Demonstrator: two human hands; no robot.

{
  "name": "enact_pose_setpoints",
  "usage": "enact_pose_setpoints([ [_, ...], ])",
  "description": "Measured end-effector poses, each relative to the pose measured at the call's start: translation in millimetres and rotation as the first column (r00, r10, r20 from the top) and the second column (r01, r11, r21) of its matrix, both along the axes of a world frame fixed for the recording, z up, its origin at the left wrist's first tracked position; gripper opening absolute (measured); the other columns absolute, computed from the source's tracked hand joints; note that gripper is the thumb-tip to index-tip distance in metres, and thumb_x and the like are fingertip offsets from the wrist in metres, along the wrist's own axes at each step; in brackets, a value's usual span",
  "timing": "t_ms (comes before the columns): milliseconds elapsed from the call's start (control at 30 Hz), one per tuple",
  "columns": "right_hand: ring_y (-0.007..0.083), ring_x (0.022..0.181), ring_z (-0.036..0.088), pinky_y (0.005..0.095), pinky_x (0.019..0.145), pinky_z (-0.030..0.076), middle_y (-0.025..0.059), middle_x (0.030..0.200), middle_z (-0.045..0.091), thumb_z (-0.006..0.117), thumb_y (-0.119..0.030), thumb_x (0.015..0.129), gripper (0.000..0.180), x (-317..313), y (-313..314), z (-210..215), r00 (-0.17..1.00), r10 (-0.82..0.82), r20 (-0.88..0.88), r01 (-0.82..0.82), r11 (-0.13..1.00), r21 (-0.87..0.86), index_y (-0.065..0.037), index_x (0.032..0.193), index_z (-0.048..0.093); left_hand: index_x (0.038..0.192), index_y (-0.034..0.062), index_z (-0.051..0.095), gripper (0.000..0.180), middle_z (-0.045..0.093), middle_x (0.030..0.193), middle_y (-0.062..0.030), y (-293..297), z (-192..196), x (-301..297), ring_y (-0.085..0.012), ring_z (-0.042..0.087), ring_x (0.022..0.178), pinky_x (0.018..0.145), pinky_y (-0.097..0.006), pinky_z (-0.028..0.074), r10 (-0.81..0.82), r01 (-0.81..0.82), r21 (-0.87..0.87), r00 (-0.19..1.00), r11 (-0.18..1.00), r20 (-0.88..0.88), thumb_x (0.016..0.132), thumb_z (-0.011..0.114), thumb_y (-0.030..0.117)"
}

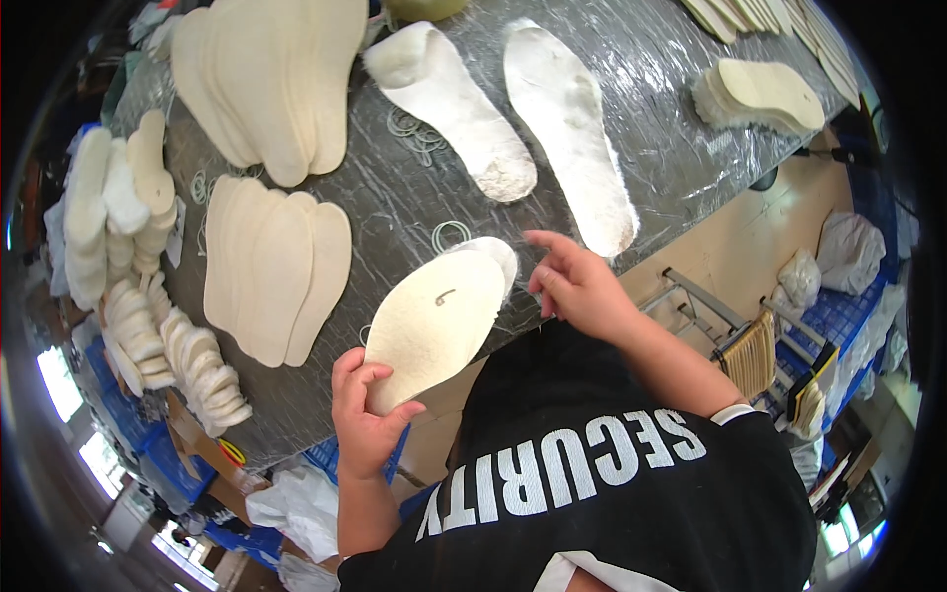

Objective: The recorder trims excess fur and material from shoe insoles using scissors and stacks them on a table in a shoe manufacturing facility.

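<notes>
Across the grey plastic-wrapped counter [395, 197], fanned stacks of cream flat insoles [276, 266] are spread, the far ones cut off at the rim. Two white fleecy insoles [567, 128] lie beyond. A cream felt insole [429, 326] is pinched at its heel by the left hand [367, 414]; its underside is hidden. The right hand [577, 286] is held loosely open just beside its toe.

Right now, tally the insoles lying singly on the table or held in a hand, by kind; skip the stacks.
Fluffy white insoles lying on the table: 2
Flat cream insole held in the left hand: 1
Total: 3
</notes>
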State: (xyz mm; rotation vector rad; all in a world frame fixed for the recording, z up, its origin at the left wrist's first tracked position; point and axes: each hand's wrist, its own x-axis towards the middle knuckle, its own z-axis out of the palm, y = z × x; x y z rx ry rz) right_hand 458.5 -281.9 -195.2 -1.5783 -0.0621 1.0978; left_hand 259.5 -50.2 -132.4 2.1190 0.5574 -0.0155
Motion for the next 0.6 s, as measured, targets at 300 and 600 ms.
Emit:
enact_pose_setpoints([
  [300,0.0145,0.056,0.059,0.0285,0.055,0.049,0.0086,0.078,0.06,0.041,-0.002,0.094,0.037,-2,4,-9,0.996,0.042,-0.073,-0.04,0.999,0.032,0.0,0.129,0.05,0.113,0.004,0.06,0.057,0.047,0.121,-0.0115,-8,-26,7,-0.0255,0.051,0.107,0.091,-0.035,0.044,-0.035,0.037,0.031,0.998,0.999,-0.06,0.064,0.085,0.019],
  [600,0.0142,0.056,0.058,0.0286,0.055,0.049,0.0084,0.079,0.06,0.04,-0.003,0.094,0.037,-1,5,-11,0.994,0.046,-0.095,-0.039,0.996,0.077,-0.001,0.129,0.051,0.113,0.0036,0.06,0.058,0.048,0.12,-0.0117,-7,-29,11,-0.0265,0.051,0.108,0.091,-0.036,0.043,-0.084,0.09,0.071,0.993,0.993,-0.084,0.067,0.085,0.028],
])
